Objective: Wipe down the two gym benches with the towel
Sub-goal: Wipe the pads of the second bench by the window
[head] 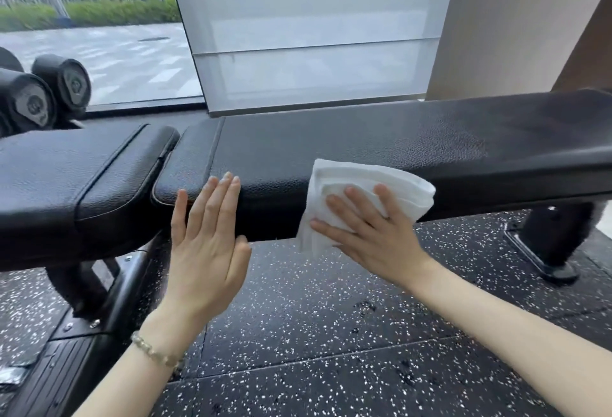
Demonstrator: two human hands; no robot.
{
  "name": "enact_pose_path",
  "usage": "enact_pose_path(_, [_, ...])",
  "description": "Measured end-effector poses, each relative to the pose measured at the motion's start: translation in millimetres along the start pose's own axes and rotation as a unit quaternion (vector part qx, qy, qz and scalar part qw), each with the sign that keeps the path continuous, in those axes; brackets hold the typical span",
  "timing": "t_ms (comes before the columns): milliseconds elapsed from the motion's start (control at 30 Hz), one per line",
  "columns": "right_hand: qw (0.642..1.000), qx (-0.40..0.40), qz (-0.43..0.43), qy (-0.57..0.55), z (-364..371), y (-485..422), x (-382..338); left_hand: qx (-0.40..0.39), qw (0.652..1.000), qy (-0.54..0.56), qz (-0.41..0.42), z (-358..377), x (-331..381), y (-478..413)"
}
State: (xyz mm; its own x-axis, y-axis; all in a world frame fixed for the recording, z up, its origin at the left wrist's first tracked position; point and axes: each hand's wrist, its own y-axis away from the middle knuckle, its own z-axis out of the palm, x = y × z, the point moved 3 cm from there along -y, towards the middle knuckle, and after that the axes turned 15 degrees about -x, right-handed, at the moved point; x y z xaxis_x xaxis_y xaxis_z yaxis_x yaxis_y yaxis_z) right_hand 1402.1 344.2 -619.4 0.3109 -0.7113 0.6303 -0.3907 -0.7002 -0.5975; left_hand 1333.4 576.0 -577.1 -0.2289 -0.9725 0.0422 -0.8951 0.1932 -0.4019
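A black padded gym bench (381, 138) runs across the view, its long back pad on the right and a separate seat pad (76, 165) on the left. A folded white towel (361, 181) lies over the near side edge of the long pad. My right hand (371, 231) presses flat on the towel with straight, spread fingers. My left hand (208, 238) rests flat against the same side edge, near the gap between the two pads, fingers straight and holding nothing. Only one bench is in view.
Black dumbbell ends (43, 95) sit on a rack at far left. The bench's steel frame (109, 300) and rear foot (549, 251) stand on speckled black rubber flooring (331, 334). A window with a lowered blind (308, 36) and a beige wall (516, 19) lie behind.
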Motion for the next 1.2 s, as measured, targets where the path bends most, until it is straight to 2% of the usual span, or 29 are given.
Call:
enact_pose_path(133, [0.994,0.004,0.06,-0.088,-13.4,-23.0,-22.9,0.014,1.0,0.008,-0.016,0.3,3.1,-0.6])
enact_pose_path(200, [0.993,-0.001,0.051,-0.106,-22.1,-45.7,-37.9,0.015,1.0,0.009,-0.023,0.1,4.6,-0.2])
enact_pose_path(367, [0.999,-0.001,-0.035,-0.022,-7.1,-22.3,-8.3,0.011,0.999,-0.026,-0.033,-1.3,13.1,0.2])
enact_pose_path(567, [0.998,-0.026,-0.029,0.043,13.8,46.9,66.7,-0.013,0.996,-0.068,0.047,0.9,47.0,-8.4])
enact_pose_path(700, [1.0,-0.018,-0.004,0.006,5.7,27.8,50.2,-0.023,0.991,-0.095,0.086,-0.5,60.2,-13.6])
enact_pose_path(833, [0.999,-0.01,-0.026,-0.033,-3.7,-4.0,21.1,-0.022,0.991,-0.093,0.092,2.6,73.3,-18.2])
enact_pose_path(1033, [1.0,0.003,-0.004,-0.016,13.0,34.9,63.3,-0.037,0.992,-0.09,0.079,9.5,82.2,-21.7])
enact_pose_path(1200, [0.999,-0.025,0.03,-0.018,22.0,75.4,109.4,-0.035,0.99,-0.092,0.102,5.1,101.3,-27.6])
